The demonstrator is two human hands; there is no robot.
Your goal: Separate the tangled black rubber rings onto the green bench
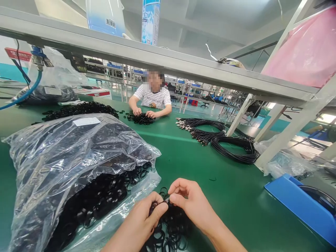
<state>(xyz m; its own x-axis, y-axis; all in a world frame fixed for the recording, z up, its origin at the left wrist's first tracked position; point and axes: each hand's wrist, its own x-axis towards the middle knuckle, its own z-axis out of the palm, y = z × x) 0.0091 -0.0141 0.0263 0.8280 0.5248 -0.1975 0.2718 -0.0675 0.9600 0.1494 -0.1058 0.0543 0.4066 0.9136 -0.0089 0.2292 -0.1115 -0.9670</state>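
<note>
Low in the head view, my left hand has its thumb and curled fingers closed on a black rubber ring. My right hand pinches at the same spot with thumb and forefinger, the two hands nearly touching. Right below them lies a loose pile of black rings, partly covered by my fingers. Left of my hands, a large clear plastic bag lies open on its side, with a mass of similar black rings showing at its mouth.
Across the green table, a person handles another ring pile. Coiled black cables lie at right beside a shelf post. A blue bin stands at far right. An overhead shelf beam crosses the view.
</note>
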